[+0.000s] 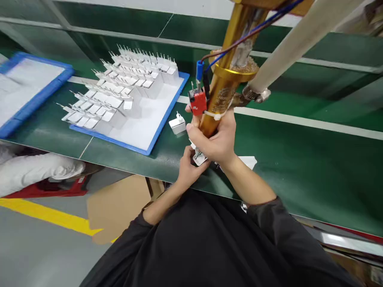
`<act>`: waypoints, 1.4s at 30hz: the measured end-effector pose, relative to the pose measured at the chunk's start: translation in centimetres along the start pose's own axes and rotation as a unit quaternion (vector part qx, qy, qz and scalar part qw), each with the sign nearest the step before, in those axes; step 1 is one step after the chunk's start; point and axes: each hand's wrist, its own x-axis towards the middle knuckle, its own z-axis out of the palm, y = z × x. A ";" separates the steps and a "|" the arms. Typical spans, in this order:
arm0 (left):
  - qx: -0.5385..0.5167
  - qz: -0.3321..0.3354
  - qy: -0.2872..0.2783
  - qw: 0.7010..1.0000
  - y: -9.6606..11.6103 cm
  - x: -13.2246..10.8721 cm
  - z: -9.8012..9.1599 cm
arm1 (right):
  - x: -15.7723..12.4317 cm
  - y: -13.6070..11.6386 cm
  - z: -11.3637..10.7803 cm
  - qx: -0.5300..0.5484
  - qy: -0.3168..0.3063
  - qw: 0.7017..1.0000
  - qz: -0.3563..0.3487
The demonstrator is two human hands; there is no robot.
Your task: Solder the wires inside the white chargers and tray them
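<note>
My right hand (pixel 220 137) is wrapped around the lower part of a gold cylindrical tool (pixel 218 97), which has a red switch (pixel 198 103) wired to its side. Below the tool's tip, my left hand (pixel 190 169) grips a small white charger housing (pixel 199 158) at the bench edge. The tip seems to meet the housing, though fingers hide part of the contact. Just left of the tool, a white plug charger (pixel 177 124) stands on the green bench with its pins up. A white piece (pixel 248 162) lies partly behind my right forearm.
Rows of white plug chargers (pixel 116 89) stand on a blue-rimmed tray (pixel 149 131) at the left. Another blue-edged tray (pixel 38 97) lies farther left. A pale hose (pixel 299 44) slants off the tool. Below the bench is a cardboard box (pixel 119 203), with a person's white sleeve (pixel 38 169) nearby.
</note>
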 end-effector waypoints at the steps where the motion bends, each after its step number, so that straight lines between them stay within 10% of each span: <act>1: 0.001 -0.003 0.000 1.000 0.0 -0.1 0.1 | 0.0 0.0 -0.1 -0.004 -0.004 1.000 0.005; 16: 0.074 -0.086 -0.057 0.992 0.6 0.8 -1.8 | 0.0 0.9 -0.7 0.024 -0.021 0.999 0.034; 26: 0.137 -0.142 -0.101 0.975 -0.2 1.2 -6.3 | 1.6 1.0 -1.0 -0.074 0.108 0.989 0.066; 36: 0.169 -0.133 -0.160 0.963 0.0 3.1 -6.0 | 1.9 2.0 -1.7 -0.087 0.096 0.991 0.045; 42: 0.125 -0.090 -0.065 0.986 -1.0 3.3 -4.2 | 2.1 2.6 -2.2 -0.090 0.085 0.991 0.043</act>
